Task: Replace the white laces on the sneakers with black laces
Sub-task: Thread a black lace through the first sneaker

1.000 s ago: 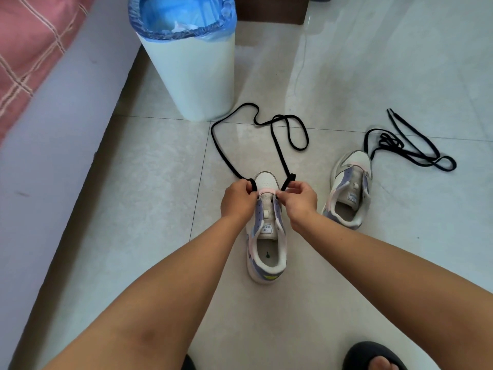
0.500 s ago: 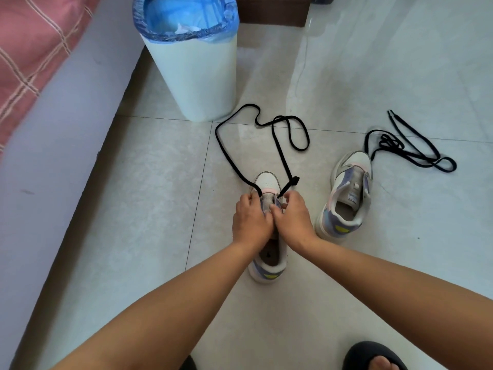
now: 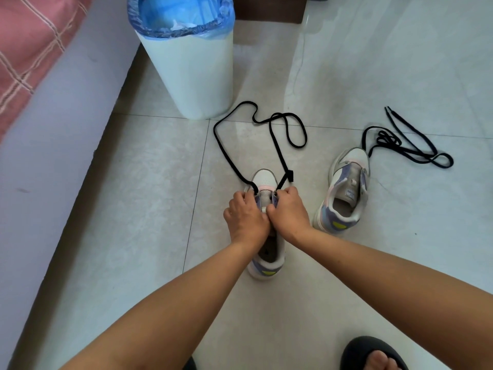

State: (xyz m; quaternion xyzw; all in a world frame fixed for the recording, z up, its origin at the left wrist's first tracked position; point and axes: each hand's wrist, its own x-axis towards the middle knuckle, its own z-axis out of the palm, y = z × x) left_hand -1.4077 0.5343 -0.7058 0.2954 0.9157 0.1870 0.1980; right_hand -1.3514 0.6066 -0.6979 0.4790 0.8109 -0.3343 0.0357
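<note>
A white and lilac sneaker lies on the tiled floor in the middle, toe pointing away. A black lace runs through its front eyelets and loops out over the floor beyond the toe. My left hand and my right hand sit side by side over the tongue, fingers curled on the lace and the shoe's upper edges; the exact pinch is hidden. A second sneaker without a lace stands to the right. Another black lace lies tangled past its toe.
A white bin with a blue liner stands beyond the shoes at the left. A bed edge with a pink checked cover runs along the left side. My foot in a dark slipper shows at the bottom right.
Both hands moved from the toe eyelets back toward me over the tongue and drew close together. The lace ends now rise from the front eyelets.
</note>
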